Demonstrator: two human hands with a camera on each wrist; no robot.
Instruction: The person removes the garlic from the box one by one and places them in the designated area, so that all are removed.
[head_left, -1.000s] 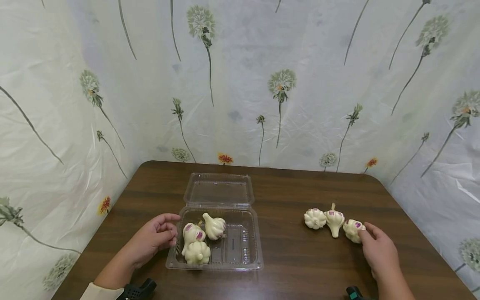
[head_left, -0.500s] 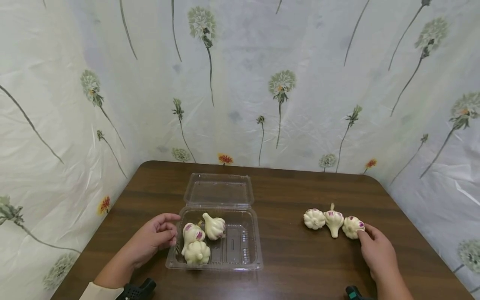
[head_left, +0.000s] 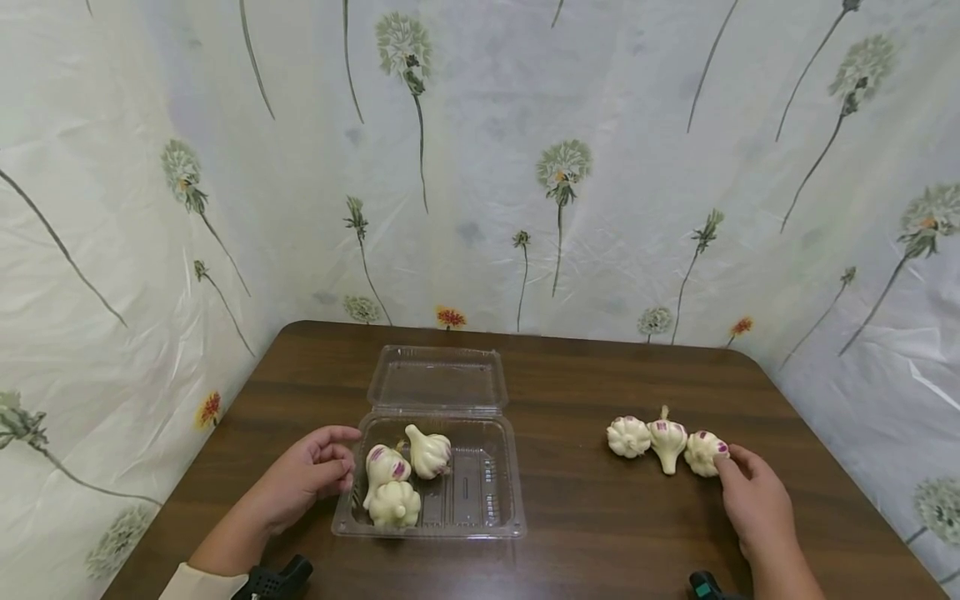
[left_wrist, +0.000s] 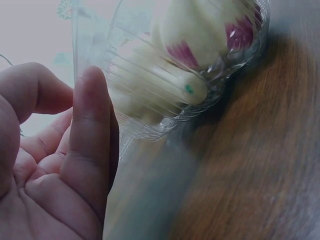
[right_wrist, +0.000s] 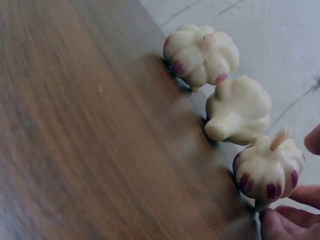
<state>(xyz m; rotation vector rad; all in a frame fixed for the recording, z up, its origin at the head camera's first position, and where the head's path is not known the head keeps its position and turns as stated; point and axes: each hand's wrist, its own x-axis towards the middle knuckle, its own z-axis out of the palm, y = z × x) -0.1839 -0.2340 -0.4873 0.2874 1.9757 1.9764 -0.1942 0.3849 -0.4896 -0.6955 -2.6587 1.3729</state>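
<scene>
Three garlic bulbs stand in a row on the right of the table in the head view. My right hand holds the rightmost garlic bulb from its right side, thumb and fingertips at its edge. The right wrist view shows this bulb with its dry stem up and the thumb at its base. Left of it are the middle bulb and the left bulb. My left hand rests loosely curled beside the clear plastic container, its index fingertip right at the rim.
Inside the container lie three more garlic bulbs, one at the back, one at the left and one in front. The container's lid lies folded back. A flowered curtain surrounds the brown table.
My right hand has shifted slightly left with the rightmost garlic bulb, which has turned a little and is closer to the middle one. The left hand and the container have stayed put.
</scene>
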